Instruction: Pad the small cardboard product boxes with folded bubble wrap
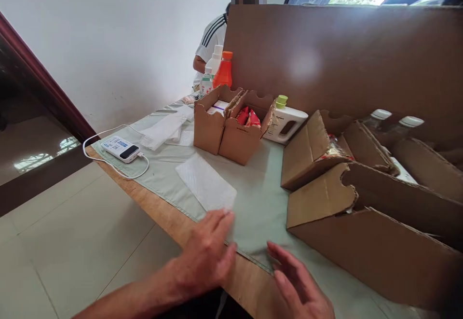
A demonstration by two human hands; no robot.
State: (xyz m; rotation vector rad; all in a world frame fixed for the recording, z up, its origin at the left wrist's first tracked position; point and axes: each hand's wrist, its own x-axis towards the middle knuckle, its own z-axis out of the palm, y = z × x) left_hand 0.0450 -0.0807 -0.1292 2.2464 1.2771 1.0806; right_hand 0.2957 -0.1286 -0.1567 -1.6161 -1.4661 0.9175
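Note:
A flat white translucent plastic bag or sheet (205,180) lies at an angle on the pale green tablecloth, near the table's front edge. My left hand (206,251) is at its near corner, fingertips touching or just over it. The fingers stretch forward and the thumb stands apart; no grip on the sheet shows. To the right, my right hand (302,285) hovers by the cloth's edge, thumb and fingers apart, with nothing between them. Beyond the sheet stand two small cardboard boxes (238,140), one holding red packets (249,117), the other a white pack (218,107).
Larger open cardboard bins (321,203) line the right side. A white jug with a green cap (285,123) and an orange bottle (223,73) stand behind. More plastic sheets (164,128) and a cabled power bank (121,149) lie left. A person (213,36) is beyond the cardboard panel (343,53).

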